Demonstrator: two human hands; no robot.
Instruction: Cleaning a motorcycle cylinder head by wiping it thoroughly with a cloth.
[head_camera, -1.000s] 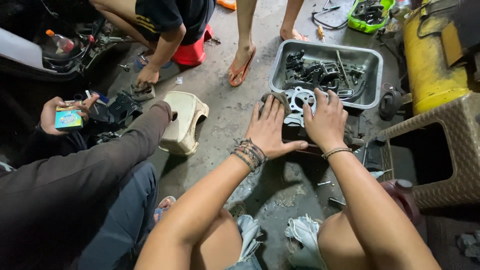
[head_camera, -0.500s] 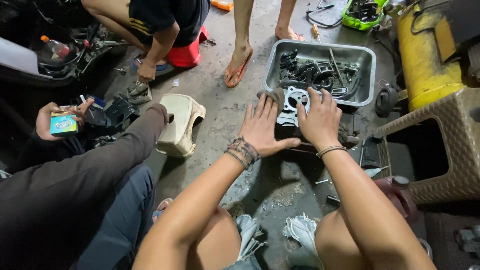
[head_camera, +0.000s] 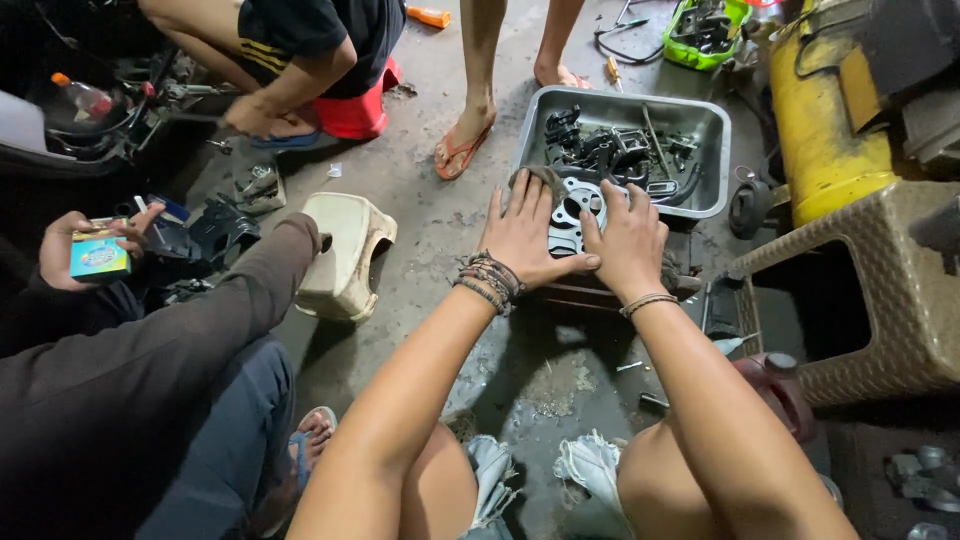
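Note:
My left hand and my right hand lie side by side on a flat grey metal engine part with round holes. The fingers of both hands are spread and press on the part from above. My left thumb reaches under toward my right hand. Beaded bracelets circle my left wrist, a thin band my right. The part rests on a low block on the stained concrete floor, just in front of a grey metal tray. Most of the part is hidden under my palms.
The tray holds several dark engine parts. A yellow cylinder and a woven beige box stand at right. A tipped beige stool lies at left. A person's dark sleeve crosses the left foreground; another person squats behind.
Both hands stay on the metal part with little shift. The person at left has lowered the small colourful box slightly.

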